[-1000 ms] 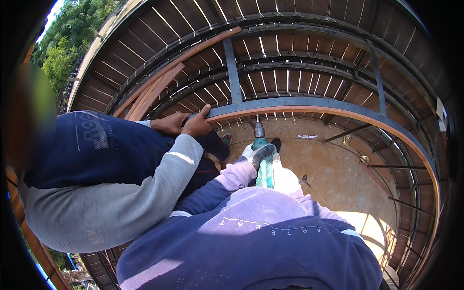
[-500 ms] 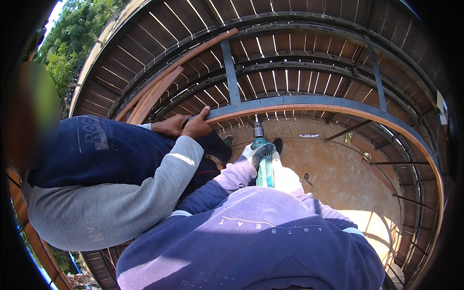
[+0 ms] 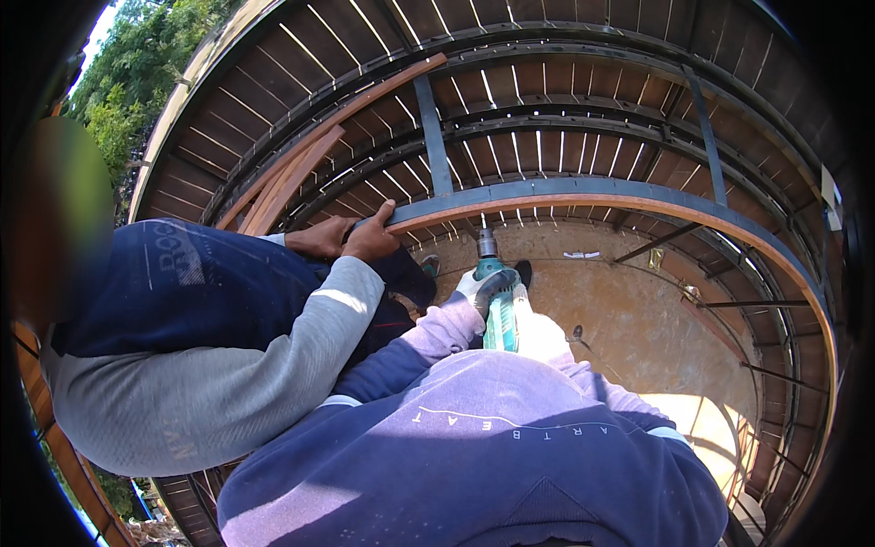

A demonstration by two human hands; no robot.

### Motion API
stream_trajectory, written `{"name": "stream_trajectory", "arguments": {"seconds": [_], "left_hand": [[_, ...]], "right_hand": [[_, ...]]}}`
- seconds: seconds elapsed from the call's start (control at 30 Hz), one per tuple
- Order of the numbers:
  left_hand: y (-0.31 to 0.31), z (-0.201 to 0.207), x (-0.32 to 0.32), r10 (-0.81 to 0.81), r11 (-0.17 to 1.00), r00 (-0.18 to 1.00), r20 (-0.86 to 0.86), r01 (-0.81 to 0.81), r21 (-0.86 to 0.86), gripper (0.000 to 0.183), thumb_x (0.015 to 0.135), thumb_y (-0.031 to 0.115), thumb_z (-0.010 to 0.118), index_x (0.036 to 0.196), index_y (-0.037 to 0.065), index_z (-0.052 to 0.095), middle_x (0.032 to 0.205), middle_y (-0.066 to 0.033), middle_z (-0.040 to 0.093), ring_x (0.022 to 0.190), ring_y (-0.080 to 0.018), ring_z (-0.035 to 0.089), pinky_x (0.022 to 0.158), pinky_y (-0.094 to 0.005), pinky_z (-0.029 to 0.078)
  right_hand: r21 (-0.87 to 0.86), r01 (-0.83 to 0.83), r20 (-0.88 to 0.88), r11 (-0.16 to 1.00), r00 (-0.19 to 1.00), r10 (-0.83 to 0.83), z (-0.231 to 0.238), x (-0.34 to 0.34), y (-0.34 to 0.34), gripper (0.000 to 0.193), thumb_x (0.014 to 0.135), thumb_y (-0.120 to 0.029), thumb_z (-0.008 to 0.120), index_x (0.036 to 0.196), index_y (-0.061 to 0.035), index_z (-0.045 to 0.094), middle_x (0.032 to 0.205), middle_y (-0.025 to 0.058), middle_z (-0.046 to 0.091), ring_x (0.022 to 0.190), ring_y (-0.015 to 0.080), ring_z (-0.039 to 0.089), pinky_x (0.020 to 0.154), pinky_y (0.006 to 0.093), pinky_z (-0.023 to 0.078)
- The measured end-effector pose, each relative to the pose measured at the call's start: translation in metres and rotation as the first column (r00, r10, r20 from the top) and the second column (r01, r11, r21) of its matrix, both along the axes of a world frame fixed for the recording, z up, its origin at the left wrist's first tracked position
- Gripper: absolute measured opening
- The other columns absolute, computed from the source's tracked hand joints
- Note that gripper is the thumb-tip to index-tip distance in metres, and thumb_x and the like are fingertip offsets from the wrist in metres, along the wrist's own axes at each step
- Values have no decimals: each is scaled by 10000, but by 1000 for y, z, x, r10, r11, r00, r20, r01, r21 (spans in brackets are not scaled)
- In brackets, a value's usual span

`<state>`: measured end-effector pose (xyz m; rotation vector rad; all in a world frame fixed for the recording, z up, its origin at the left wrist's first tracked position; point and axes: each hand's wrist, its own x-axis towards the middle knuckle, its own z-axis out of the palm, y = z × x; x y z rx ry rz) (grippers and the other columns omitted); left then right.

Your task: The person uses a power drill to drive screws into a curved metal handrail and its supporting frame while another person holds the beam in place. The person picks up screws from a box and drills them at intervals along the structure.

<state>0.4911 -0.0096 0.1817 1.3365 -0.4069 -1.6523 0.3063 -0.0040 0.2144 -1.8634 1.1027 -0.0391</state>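
A green power drill (image 3: 501,314) points away from me, its metal chuck (image 3: 488,242) just below the curved rail. The bit's tip meets the brown wooden strip (image 3: 583,201) along the rail's near edge. My left hand (image 3: 472,290), in a pale glove, is wrapped round the drill's front body. My right hand (image 3: 540,335), also gloved and washed out by sunlight, closes on the drill's rear; its fingers are partly hidden. To the left, a co-worker's hands (image 3: 371,237) grip the end of the blue-grey metal rail (image 3: 538,190) and strip.
Loose brown wooden slats (image 3: 296,178) lean at the upper left. Curved slatted tiers (image 3: 583,77) rise round the far side, with metal struts (image 3: 436,137) joining the rail. Below is a brown floor (image 3: 602,283). The co-worker's grey sleeve (image 3: 228,401) is close against my left arm.
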Motion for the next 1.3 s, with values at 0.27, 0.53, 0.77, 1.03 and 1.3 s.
{"name": "stream_trajectory", "arguments": {"seconds": [0.27,0.53,0.77,1.03,1.3], "left_hand": [[-2,12,-2,-11,999,998,55,10,34,293,877,213,732,1084,15,665,933,-114,712,805,-240,701,767,-371,573],[-2,6,0,-32,999,999,41,32,5,294,899,229,678,1090,6,659,949,-99,696,848,-225,695,814,-368,575],[-3,5,-1,-38,999,999,38,38,-8,307,901,222,679,1111,-2,656,975,-108,700,865,-233,699,830,-377,577],[-3,-1,0,-10,1000,1000,23,10,5,281,912,217,671,1097,6,665,958,-100,701,867,-221,700,810,-364,576],[-3,9,-2,-37,999,993,108,35,22,272,914,216,660,1094,12,667,949,-93,700,851,-211,695,806,-359,571]], "right_hand": [[-20,-8,-79,1000,997,6,7,2,1,859,911,-396,645,1573,-88,193,1064,207,691,937,358,702,815,432,557],[1,35,30,999,999,-35,-6,0,3,765,854,-439,672,1450,-63,374,1168,231,574,927,374,683,787,469,554],[4,26,-18,1000,1000,-25,-1,0,2,765,848,-443,680,1443,-67,381,1169,220,576,928,376,683,791,468,553],[92,11,37,996,999,-14,-21,0,-2,845,853,-451,670,1510,-73,297,1166,230,569,939,382,680,794,464,552],[15,20,9,1000,1000,-20,-2,0,1,864,841,-456,678,1510,-64,296,1155,243,566,949,394,670,801,466,549]]}}
